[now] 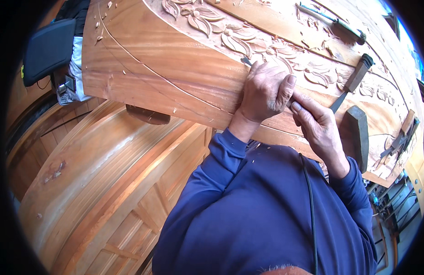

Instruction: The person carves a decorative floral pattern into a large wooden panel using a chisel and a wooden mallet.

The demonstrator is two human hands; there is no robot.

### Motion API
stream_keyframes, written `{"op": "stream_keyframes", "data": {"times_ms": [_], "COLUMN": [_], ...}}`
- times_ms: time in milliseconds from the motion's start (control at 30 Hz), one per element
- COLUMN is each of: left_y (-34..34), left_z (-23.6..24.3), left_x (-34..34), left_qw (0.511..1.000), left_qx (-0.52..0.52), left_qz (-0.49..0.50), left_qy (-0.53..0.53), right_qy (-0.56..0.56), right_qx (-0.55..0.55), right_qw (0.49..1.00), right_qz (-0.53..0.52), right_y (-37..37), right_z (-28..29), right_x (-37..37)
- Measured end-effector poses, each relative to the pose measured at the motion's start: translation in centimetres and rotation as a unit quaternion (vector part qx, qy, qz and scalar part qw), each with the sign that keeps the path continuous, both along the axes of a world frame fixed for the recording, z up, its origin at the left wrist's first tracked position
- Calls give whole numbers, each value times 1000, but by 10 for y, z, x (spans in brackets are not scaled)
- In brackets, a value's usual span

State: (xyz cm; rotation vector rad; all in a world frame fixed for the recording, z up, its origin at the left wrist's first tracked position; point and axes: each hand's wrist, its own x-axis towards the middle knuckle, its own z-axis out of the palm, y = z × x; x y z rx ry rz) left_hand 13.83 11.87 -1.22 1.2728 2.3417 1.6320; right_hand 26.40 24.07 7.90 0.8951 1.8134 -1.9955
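A carving chisel (246, 61) lies low over the wooden panel (175, 59), its metal blade showing beyond my left hand (266, 89). My left fingers are wrapped around its shaft, close to the edge of the carved leaf-and-flower relief (237, 41). My right hand (317, 120) closes on the rear end of the same tool, just right of and nearer than the left. The handle is mostly hidden by my fingers. Whether the blade tip touches the wood, I cannot tell.
To the right lie a wooden-handled chisel (357, 75), a dark wooden block (357, 137) and several more tools (402, 135). A slim tool with a dark end (333, 22) rests farther back. Shavings (100, 37) dot the panel. Curved panelled woodwork (106, 160) stands lower left; a black pad (49, 50) upper left.
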Motion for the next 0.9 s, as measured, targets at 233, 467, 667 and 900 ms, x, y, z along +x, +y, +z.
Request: {"op": "stream_keyframes", "data": {"times_ms": [233, 467, 667, 900], "left_y": [2, -22, 1, 1], "left_z": [6, 7, 18, 16], "left_x": [10, 16, 13, 0], "left_qw": [998, 992, 991, 984], "left_qx": [-27, 8, 39, 114], "left_qz": [-20, 64, 105, 139], "left_qy": [45, 108, 78, 10], "right_qy": [-7, 177, 232, 366], "right_qx": [3, -78, -12, -76], "right_qw": [1000, 980, 967, 914], "right_qz": [2, 51, -102, -160], "right_y": [10, 33, 31, 7], "right_z": [-1, 20, -18, -33], "right_x": [17, 19, 8, -70]}}
